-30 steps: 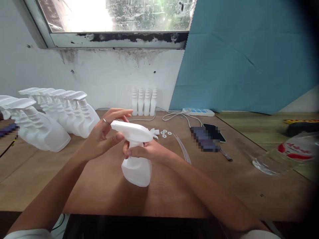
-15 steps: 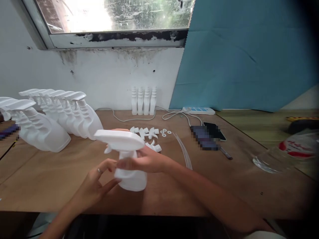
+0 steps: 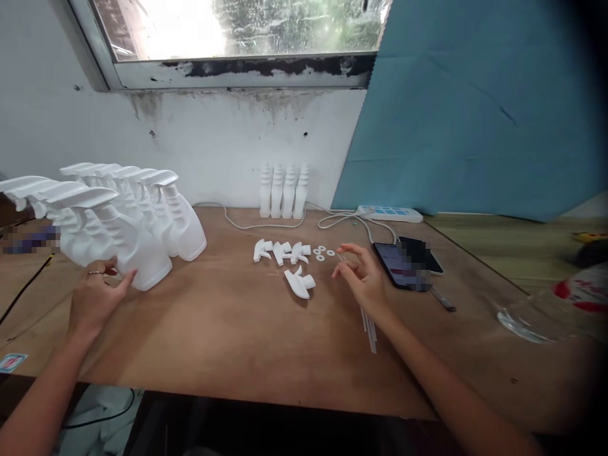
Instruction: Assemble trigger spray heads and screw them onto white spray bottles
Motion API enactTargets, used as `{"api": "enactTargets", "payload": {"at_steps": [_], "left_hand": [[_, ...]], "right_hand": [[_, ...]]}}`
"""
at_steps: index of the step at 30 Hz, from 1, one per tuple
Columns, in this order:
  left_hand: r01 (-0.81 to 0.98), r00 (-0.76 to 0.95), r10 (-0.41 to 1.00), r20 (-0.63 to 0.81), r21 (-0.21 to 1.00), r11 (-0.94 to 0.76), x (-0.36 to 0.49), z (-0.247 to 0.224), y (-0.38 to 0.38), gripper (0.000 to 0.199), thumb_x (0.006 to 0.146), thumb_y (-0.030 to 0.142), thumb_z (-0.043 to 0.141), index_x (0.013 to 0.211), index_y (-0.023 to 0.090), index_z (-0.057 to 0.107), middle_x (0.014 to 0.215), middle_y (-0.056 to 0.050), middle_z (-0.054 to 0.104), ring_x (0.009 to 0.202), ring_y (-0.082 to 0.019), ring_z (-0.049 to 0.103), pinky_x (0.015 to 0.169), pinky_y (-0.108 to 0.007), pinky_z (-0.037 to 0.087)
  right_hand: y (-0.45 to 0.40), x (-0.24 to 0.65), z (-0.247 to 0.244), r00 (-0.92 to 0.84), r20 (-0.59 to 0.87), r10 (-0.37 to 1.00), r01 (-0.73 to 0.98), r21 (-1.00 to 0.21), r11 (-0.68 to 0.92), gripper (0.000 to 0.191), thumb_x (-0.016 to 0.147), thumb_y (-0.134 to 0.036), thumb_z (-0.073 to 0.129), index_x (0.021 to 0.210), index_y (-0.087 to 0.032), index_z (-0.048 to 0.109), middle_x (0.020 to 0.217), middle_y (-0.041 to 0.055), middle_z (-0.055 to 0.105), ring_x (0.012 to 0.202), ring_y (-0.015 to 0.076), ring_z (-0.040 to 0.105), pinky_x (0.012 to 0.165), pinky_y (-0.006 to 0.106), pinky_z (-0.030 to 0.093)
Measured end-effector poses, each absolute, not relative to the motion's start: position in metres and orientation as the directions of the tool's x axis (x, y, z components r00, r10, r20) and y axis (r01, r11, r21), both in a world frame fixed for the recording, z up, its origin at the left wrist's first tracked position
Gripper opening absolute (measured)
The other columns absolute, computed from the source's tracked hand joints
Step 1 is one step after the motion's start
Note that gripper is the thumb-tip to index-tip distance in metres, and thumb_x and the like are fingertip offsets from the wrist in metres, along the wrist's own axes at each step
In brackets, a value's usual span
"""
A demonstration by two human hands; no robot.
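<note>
At the left, my left hand (image 3: 97,294) is beside the front white spray bottle (image 3: 142,253), thumb and fingers apart. The fingertips overlap the bottle's lower side; I cannot tell whether they touch it. My right hand (image 3: 363,278) hovers over thin clear dip tubes (image 3: 370,332), its fingers curved and apart. It partly covers the tubes' upper ends. Several small white washers (image 3: 320,252) lie just left of that hand. White trigger spray heads (image 3: 281,252) lie in a row, with another spray head (image 3: 300,283) closer to me on its side.
A back row of white spray bottles (image 3: 187,225) stands at the left. White narrow bottles (image 3: 289,193) stand against the wall. Phones (image 3: 396,263), a cutter knife (image 3: 443,297), a power strip (image 3: 389,213) and a large clear bottle (image 3: 536,310) are on the right.
The spray bottle held in both hands has moved left to the front row, and my left hand is off its neck. My right hand has let go and moved right to the tubes.
</note>
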State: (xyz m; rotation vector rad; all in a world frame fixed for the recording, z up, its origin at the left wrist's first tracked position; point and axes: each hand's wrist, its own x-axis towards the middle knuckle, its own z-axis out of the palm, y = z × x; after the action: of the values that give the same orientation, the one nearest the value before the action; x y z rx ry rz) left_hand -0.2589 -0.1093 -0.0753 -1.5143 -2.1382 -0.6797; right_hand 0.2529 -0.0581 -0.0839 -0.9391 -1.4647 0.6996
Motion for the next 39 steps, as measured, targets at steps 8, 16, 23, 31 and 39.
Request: {"api": "enactTargets", "payload": {"at_steps": [8,16,23,31,39], "left_hand": [[0.975,-0.196,0.608,0.77,0.085,0.206,-0.278,-0.094,-0.076,0.053,0.083,0.048,0.055,0.118,0.009,0.057,0.105,-0.012,0.055,0.111,-0.027,0.05,0.102,-0.042,0.041],[0.972,-0.229,0.447,0.865,0.177,0.156,-0.275,-0.095,-0.074,0.052,0.075,0.038,0.065,0.119,0.012,0.054,0.111,-0.013,0.048,0.102,-0.027,0.05,0.094,-0.046,0.047],[0.919,0.194,0.463,0.865,0.005,-0.394,-0.171,-0.095,-0.08,0.021,0.083,0.02,0.061,0.102,0.018,0.052,0.092,-0.006,0.056,0.089,-0.022,0.054,0.083,-0.039,0.046],[0.611,0.54,0.46,0.705,0.048,-0.79,-0.054,-0.115,-0.044,0.018,0.087,0.015,0.053,0.104,0.02,0.051,0.098,-0.008,0.059,0.09,-0.021,0.055,0.081,-0.036,0.045],[0.496,0.699,0.474,0.536,0.114,-0.861,-0.004,-0.111,-0.029,0.045,0.091,0.031,0.052,0.134,0.021,0.045,0.131,-0.014,0.053,0.12,-0.029,0.046,0.101,-0.046,0.036]], "right_hand": [[-0.051,0.256,-0.099,0.009,0.45,0.893,0.146,-0.884,0.444,0.029,0.085,-0.028,0.058,0.113,-0.025,0.052,0.106,0.0015,0.054,0.052,0.0059,0.056,0.052,0.025,0.049],[-0.054,0.253,-0.107,-0.067,0.413,0.908,0.174,-0.892,0.418,0.027,0.087,-0.027,0.053,0.113,-0.024,0.05,0.102,0.0018,0.055,0.047,0.0054,0.053,0.046,0.023,0.045],[-0.035,0.247,-0.103,-0.266,0.458,0.848,0.49,-0.693,0.528,0.025,0.088,-0.02,0.043,0.112,-0.022,0.049,0.095,0.0024,0.058,0.049,0.0092,0.053,0.049,0.026,0.045],[-0.021,0.251,-0.097,-0.351,0.524,0.776,0.66,-0.449,0.602,0.018,0.084,-0.012,0.044,0.083,-0.02,0.059,0.087,0.0064,0.062,0.083,0.0209,0.057,0.08,0.035,0.045],[-0.011,0.281,-0.107,-0.313,0.471,0.824,0.826,-0.293,0.481,0.032,0.082,-0.008,0.046,0.105,-0.019,0.065,0.109,0.0112,0.063,0.105,0.0274,0.053,0.093,0.044,0.042]]}}
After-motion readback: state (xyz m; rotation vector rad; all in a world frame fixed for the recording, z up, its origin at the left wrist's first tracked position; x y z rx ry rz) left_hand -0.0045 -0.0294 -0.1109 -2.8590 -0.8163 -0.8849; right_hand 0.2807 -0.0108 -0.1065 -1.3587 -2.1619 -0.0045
